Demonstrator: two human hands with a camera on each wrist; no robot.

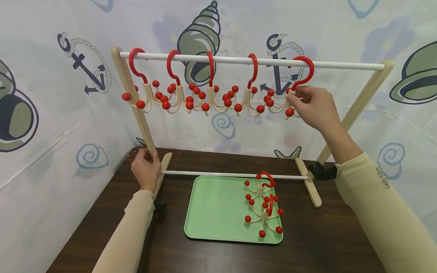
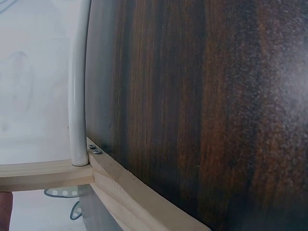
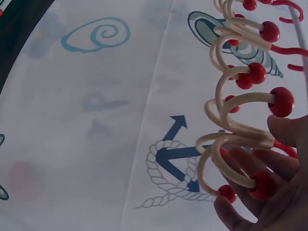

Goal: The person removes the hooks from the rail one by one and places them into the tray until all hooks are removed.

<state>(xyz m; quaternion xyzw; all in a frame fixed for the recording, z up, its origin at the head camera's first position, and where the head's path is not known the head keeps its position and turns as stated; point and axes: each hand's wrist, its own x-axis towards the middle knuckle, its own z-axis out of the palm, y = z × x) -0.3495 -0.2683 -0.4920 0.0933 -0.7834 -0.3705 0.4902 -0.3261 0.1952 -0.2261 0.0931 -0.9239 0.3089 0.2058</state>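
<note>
My right hand [image 1: 317,108] pinches the body of a multi-arm hanger [image 1: 308,72], cream with a red hook and red ball tips. Its hook lies over the rack's white top rail [image 1: 345,65], at the right of the row. In the right wrist view, thumb and fingers close on the hanger's stem [image 3: 257,140], among its curved arms. Low on the rack's left wooden post [image 1: 136,110], my left hand [image 1: 146,170] grips the wood. Several like hangers [image 1: 210,70] hang along the rail to the left of my right hand.
A green tray [image 1: 218,208] sits on the dark wood table [image 1: 170,250], with two more hangers [image 1: 264,216] at its right side. Behind the tray runs the rack's lower white bar [image 1: 218,174]. Wooden feet [image 1: 308,185] carry the rack, and a patterned cloth [image 1: 239,132] hangs behind.
</note>
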